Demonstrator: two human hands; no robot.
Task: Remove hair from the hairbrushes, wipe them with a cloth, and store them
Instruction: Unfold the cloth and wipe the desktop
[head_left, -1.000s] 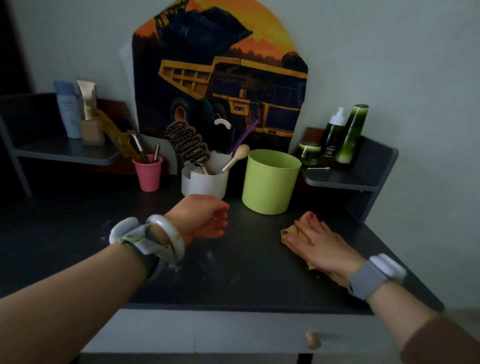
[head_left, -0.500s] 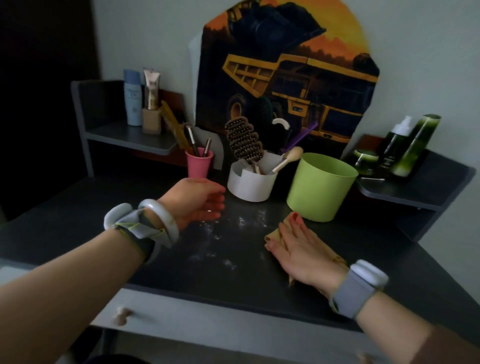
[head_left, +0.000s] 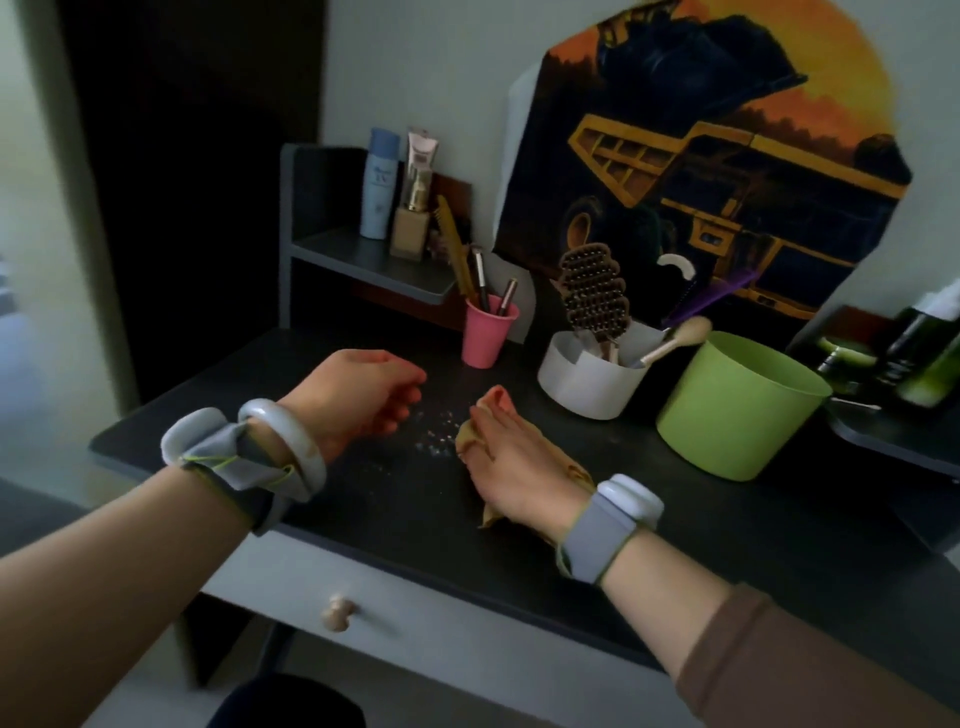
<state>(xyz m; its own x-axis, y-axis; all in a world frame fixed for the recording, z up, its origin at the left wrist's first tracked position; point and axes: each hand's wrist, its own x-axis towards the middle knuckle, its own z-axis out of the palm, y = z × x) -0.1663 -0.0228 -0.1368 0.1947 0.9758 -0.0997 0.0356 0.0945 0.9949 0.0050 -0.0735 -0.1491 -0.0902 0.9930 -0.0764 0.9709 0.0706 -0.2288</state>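
Cloth (head_left: 470, 441) lay flat on dark desktop (head_left: 363, 499), just left of green tub (head_left: 737, 410), pinned under right hand (head_left: 511, 457), fingers straight, palm down. White holder (head_left: 587, 384), between tub and pink cup (head_left: 487, 338), held vented hairbrush (head_left: 595, 293) upright plus a wooden-handled brush. Pink cup held makeup brushes. Left hand (head_left: 363, 395) hovered left of cloth, fingers loosely curled, holding nothing. White specks (head_left: 434, 439) on desktop between hands. Drawer knob (head_left: 337, 613) below.

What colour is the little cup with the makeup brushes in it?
Pink. The little cup shows best in the head view, the only one, standing near the back of the dark table.
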